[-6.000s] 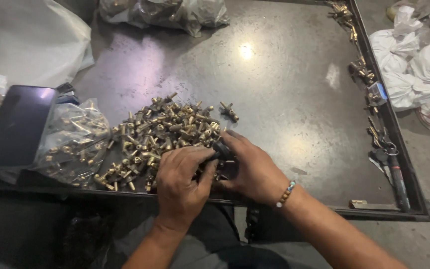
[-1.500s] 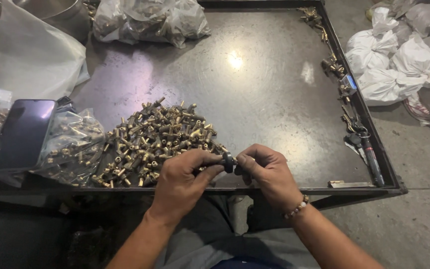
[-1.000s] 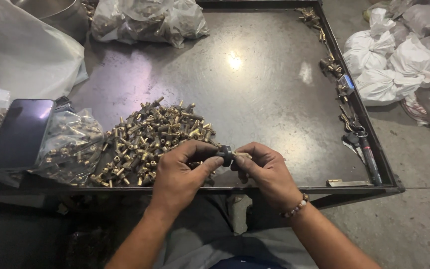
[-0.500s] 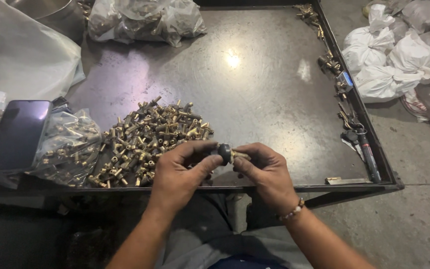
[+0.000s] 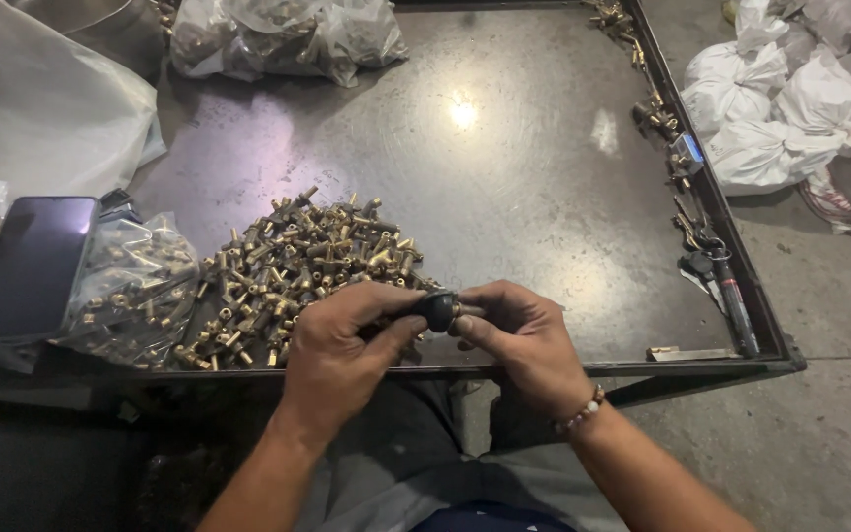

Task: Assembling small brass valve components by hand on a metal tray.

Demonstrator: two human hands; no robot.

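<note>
Bare counter (image 5: 504, 187) spreads across the middle and right of the frame, open to a hand. The pile of brass fittings (image 5: 297, 266) crowds lower left, plastic bags (image 5: 288, 34) block the top, tools (image 5: 711, 266) line the right rim.

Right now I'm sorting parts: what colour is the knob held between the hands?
Black knob, seen in the head view.

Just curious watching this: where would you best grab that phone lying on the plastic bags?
Probably by its two long edges, coming from above: the phone lies flat, screen up, on soft bags of fittings, so nothing blocks its sides, and the bags would give under fingertips.
</note>
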